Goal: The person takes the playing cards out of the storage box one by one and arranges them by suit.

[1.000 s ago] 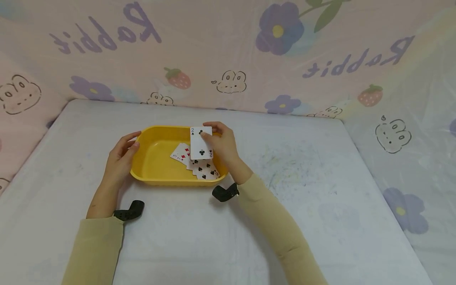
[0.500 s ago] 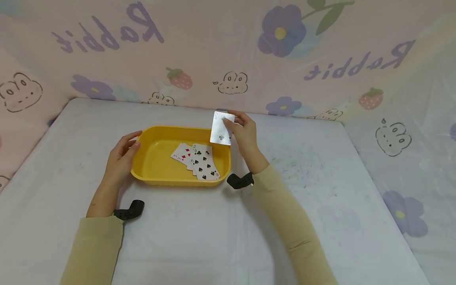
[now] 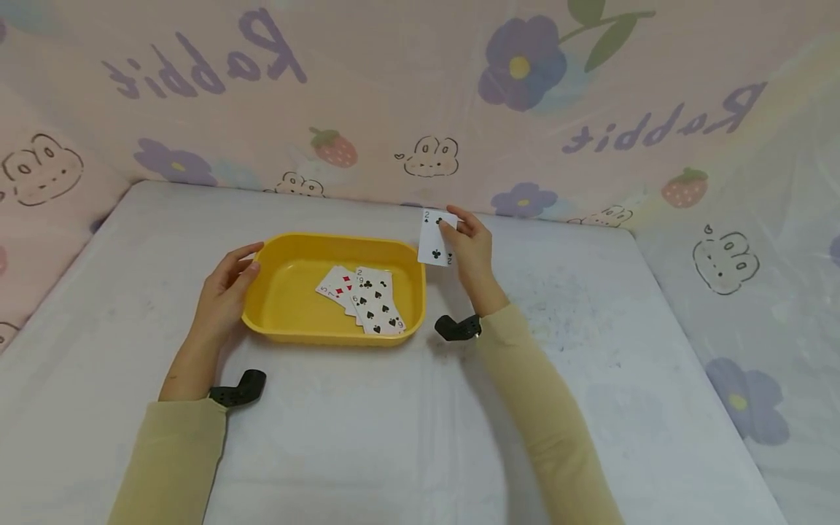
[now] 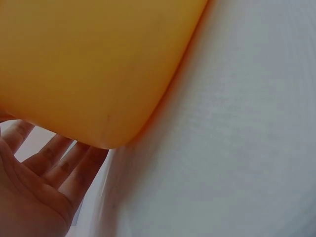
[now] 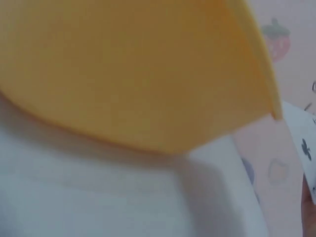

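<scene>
In the head view, my right hand (image 3: 474, 251) pinches a playing card (image 3: 434, 239), the two of clubs, face up with the thumb on its face. The card is just beyond the right end of a yellow plastic basin (image 3: 328, 340). Part of the card (image 5: 302, 140) also shows at the right edge of the right wrist view. My left hand (image 3: 226, 288) rests against the basin's left end, its fairly straight fingers (image 4: 81, 170) touching the outer wall. Several overlapping playing cards (image 3: 379, 302) lie face up in the basin's right half, diamonds and black suits among them.
A white-covered table (image 3: 341, 437) bears the basin, with smudges on the cloth to the right. Behind it rises a patterned fabric wall (image 3: 394, 73) with rabbits and flowers. A black wrist device (image 3: 239, 388) sits on the left wrist, another (image 3: 458, 328) on the right.
My right hand has carried the two of clubs rightward, from above the cards in the basin to beyond its right rim. The left hand and basin have stayed in place.
</scene>
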`<control>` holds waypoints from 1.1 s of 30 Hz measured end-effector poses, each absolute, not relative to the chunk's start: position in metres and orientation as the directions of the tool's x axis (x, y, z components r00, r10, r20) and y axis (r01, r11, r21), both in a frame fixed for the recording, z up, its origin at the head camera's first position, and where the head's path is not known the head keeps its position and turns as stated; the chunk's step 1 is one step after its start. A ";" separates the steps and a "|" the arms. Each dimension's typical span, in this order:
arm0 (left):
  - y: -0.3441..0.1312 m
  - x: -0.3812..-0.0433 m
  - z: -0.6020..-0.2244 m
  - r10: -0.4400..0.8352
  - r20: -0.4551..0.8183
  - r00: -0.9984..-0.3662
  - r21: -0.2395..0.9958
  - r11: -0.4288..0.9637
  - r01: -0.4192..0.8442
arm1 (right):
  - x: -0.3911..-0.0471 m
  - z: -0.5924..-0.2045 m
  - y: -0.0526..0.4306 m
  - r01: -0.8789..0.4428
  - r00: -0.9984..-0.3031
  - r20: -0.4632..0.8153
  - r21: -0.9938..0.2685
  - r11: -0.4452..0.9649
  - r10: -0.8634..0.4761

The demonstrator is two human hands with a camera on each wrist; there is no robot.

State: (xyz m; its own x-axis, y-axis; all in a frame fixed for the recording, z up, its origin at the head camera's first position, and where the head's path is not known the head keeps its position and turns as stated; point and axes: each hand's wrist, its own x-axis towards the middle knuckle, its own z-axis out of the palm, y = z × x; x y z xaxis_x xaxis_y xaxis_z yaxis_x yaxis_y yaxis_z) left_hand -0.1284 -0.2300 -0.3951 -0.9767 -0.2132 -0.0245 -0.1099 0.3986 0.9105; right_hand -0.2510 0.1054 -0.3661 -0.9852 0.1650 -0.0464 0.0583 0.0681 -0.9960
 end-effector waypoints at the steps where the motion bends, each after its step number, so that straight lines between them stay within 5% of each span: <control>1: -0.230 -0.128 -0.395 -0.214 -0.025 -0.977 0.910 0.399 -0.111 | -0.252 -0.368 0.108 0.064 -0.983 -0.049 -0.995 0.080 0.175; 16: -0.230 -0.128 -0.396 -0.222 -0.025 -0.975 0.914 0.391 -0.112 | -0.262 -0.399 0.132 0.193 -0.977 -0.158 -0.941 0.277 0.142; 33: -0.230 -0.128 -0.397 -0.222 -0.009 -0.975 0.910 0.402 -0.100 | -0.264 -0.405 0.134 0.085 -0.993 -0.015 -0.793 0.603 0.120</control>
